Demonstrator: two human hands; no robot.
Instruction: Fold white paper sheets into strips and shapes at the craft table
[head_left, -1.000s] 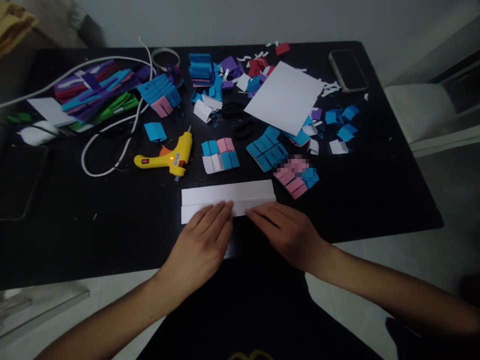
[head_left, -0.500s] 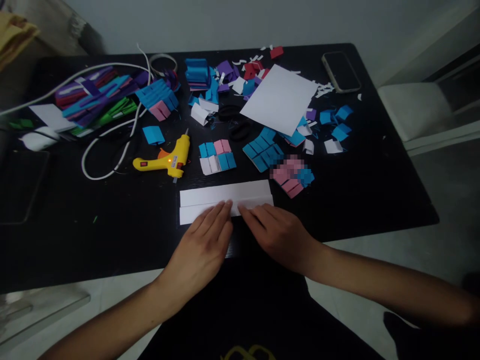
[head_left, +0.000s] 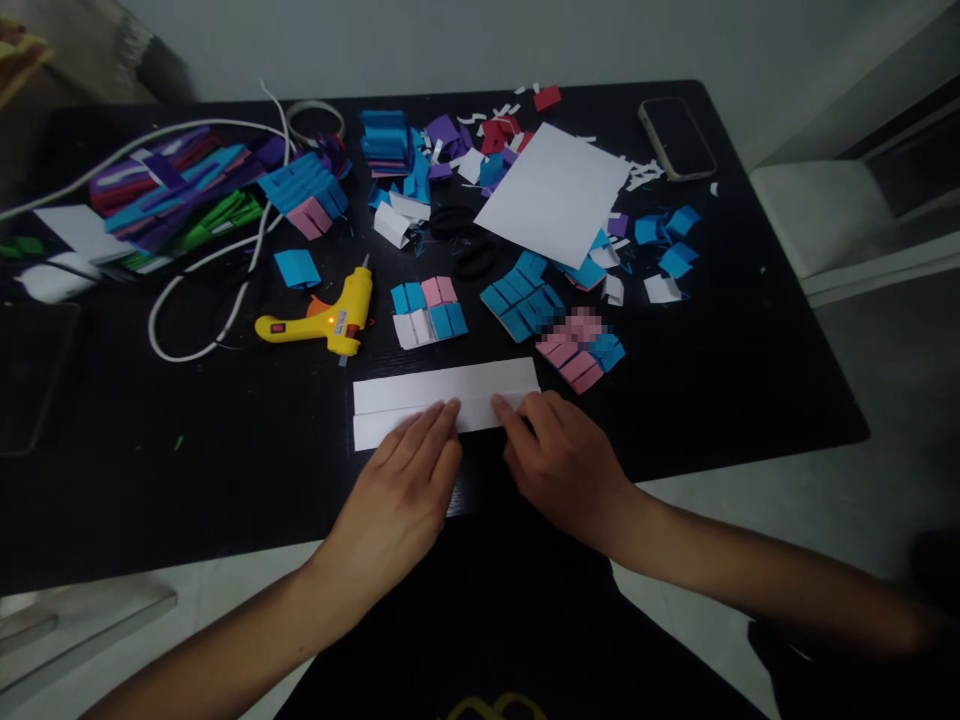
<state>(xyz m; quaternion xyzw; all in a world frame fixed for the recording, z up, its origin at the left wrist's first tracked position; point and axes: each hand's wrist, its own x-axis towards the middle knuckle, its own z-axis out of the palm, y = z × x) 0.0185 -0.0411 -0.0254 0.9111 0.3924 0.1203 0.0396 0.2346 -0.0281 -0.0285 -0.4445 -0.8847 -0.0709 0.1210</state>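
A long folded white paper strip (head_left: 480, 382) lies near the table's front edge, with a crease line along its length. My left hand (head_left: 409, 475) rests flat on the strip's lower left half, fingers stretched out. The index finger of my right hand (head_left: 566, 460) presses on the strip's right part, while its other fingers are curled under, with nothing visible in them. Just beyond the strip lie a square of blue, pink and white folded pieces (head_left: 430, 312), a blue one (head_left: 523, 297) and a pink and blue one (head_left: 581, 350).
A yellow glue gun (head_left: 322, 318) lies left, near a white cable (head_left: 154, 320). Behind are black-handled scissors (head_left: 475, 257), a white sheet (head_left: 553, 195), coloured paper strips (head_left: 180, 190), scraps and a phone (head_left: 677, 138) at the back right of the black table (head_left: 187, 500).
My right hand has slid a little to the right along the strip, widening the space between my hands. My left hand stays on the paper. The view has shifted slightly.
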